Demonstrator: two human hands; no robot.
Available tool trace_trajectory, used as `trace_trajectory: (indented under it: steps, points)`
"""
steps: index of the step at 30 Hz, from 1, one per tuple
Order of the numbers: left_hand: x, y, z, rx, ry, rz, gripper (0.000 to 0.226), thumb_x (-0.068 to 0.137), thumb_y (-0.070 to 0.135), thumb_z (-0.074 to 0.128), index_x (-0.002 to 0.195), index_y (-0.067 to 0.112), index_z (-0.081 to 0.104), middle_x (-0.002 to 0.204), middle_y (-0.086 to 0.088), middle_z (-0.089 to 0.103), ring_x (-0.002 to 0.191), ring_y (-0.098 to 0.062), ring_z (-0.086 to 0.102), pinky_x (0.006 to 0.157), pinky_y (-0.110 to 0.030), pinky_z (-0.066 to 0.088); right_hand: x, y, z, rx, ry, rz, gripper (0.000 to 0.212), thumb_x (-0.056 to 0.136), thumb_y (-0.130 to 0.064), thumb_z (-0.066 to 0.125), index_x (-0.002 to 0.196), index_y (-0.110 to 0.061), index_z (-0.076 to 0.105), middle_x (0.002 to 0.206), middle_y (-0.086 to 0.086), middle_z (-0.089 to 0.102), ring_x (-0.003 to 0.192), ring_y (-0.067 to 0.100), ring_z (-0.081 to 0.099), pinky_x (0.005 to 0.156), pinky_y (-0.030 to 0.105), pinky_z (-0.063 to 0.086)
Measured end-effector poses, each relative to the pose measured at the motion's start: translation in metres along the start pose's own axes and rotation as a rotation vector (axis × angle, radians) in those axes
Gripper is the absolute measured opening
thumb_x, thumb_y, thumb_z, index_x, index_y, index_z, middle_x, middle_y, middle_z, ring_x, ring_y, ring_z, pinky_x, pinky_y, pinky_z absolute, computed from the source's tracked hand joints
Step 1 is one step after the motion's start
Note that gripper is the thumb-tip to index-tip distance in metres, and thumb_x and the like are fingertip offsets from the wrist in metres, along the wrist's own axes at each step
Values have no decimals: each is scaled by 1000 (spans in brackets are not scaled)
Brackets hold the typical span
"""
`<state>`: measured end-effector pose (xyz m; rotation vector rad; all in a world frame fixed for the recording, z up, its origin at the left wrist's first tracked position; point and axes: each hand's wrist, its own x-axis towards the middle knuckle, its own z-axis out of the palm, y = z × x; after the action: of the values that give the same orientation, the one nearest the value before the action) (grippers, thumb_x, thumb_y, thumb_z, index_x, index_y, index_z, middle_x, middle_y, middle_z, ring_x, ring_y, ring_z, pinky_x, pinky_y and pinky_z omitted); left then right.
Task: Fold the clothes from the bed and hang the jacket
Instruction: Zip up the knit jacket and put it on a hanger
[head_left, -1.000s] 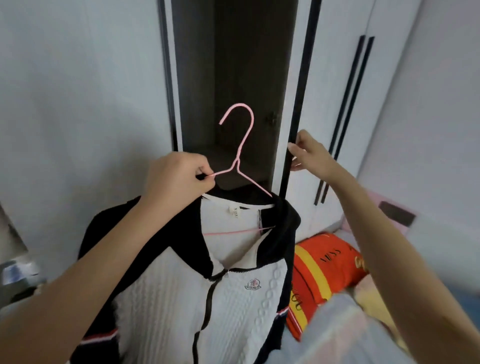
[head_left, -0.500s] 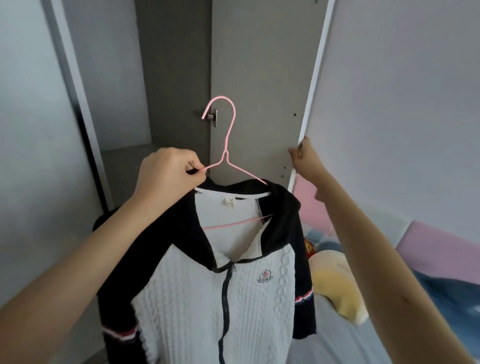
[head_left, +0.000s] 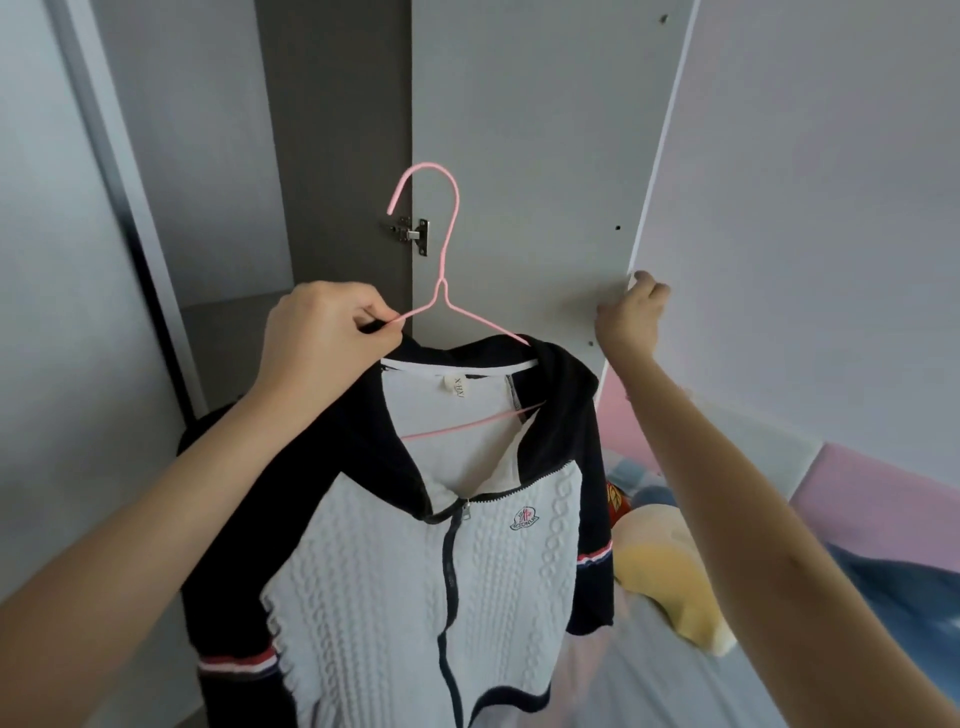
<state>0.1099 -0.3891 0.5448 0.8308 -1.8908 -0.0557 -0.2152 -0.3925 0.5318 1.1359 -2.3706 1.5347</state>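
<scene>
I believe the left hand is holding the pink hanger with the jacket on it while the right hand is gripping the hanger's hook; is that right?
Not quite. The left hand does hold the pink hanger with the jacket on it, but the head view shows the right hand gripping the edge of the wardrobe door, not the hook.

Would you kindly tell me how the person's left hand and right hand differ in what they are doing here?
The left hand pinches the wire of the pink hanger that carries the jacket; the right hand grips the edge of the wardrobe door. The left hand is before the open wardrobe, the right hand out at the door's edge. Both are raised with curled fingers.
</scene>
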Motion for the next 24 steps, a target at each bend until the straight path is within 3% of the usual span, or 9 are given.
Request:
trace_trajectory:
  steps: [2,3,6,8,12,15,17,21,24]
  points:
    - [-1,-8,-6,-10,13,12,7,73,14,77,76,20,75,65,14,62,65,-8,62,63,-29,52,-27,-18,8,172,176,-264,47,89,-27,56,129,-7,42,124,9,41,110,28,48,85,40,47]
    - [-1,-11,-8,-24,20,13,7,73,14,77,76,20,75,65,14,63,65,-8,63,64,-28,52,-44,-31,8,319,75,-405,45,89,-34,54,126,-10,45,116,3,46,103,22,51,87,38,47]
    - [-3,-19,-15,-63,22,17,6,74,15,77,77,19,76,70,12,69,70,-9,67,67,-31,55,-102,-82,4,487,-655,-544,38,89,-45,51,107,-12,57,81,-3,58,75,14,56,74,29,48]
    - [-6,-23,-20,-68,11,35,5,75,18,77,79,20,76,75,10,71,74,-8,68,69,-31,56,-122,-109,7,417,-837,-582,34,93,-41,55,89,-8,61,58,-8,47,55,9,45,56,22,40]
    - [-17,-38,-31,14,1,-13,12,77,30,75,87,26,70,83,17,68,82,-5,66,76,-29,52,-136,-137,18,466,-782,-469,43,95,-25,57,57,-11,42,42,-6,31,35,6,25,40,16,24]
    - [-31,-50,-27,348,-236,-36,50,75,28,71,121,24,52,118,5,58,111,-20,55,95,-40,41,-139,-141,31,397,-555,-416,49,88,-16,58,48,-16,30,46,5,29,38,11,21,46,26,22]
    - [-45,-58,-25,535,-331,-51,70,74,16,65,137,25,37,134,-1,45,122,-28,44,106,-46,28,-143,-143,39,429,-521,-373,48,84,-13,58,47,-16,28,48,5,28,41,14,20,49,28,21]
    - [-43,-84,-44,354,-281,-81,65,72,-6,47,127,27,54,124,0,57,115,-25,54,100,-49,38,-143,-135,42,269,-578,-504,56,91,-23,60,48,-17,25,34,-8,21,36,12,22,42,22,18]
    - [-22,-113,-67,144,-305,-186,49,80,-6,56,116,24,67,119,1,65,114,-20,58,100,-43,43,-141,-129,42,141,-608,-614,58,94,-30,58,48,-16,27,31,-7,30,34,11,33,42,19,22]
